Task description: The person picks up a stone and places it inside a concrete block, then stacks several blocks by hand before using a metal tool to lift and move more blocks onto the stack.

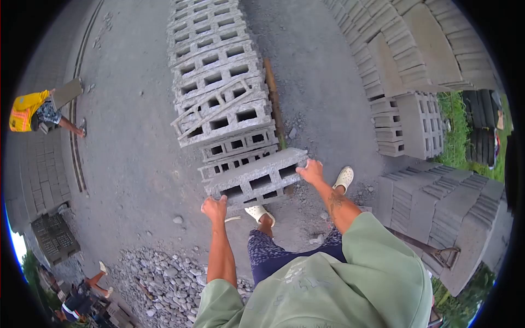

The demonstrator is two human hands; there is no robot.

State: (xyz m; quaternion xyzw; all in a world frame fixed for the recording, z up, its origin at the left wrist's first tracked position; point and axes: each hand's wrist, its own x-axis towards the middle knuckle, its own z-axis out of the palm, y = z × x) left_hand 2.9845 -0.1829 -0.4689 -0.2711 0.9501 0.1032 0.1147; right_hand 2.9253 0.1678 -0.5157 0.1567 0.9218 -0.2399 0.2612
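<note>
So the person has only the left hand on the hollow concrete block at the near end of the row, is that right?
Not quite: both hands are on it. The left hand grips one end of the hollow concrete block and the right hand grips the other end, at the near end of the row. The head view shows this.

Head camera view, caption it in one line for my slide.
Left hand and right hand grip opposite ends of a hollow concrete block at the end of a block row.
</note>
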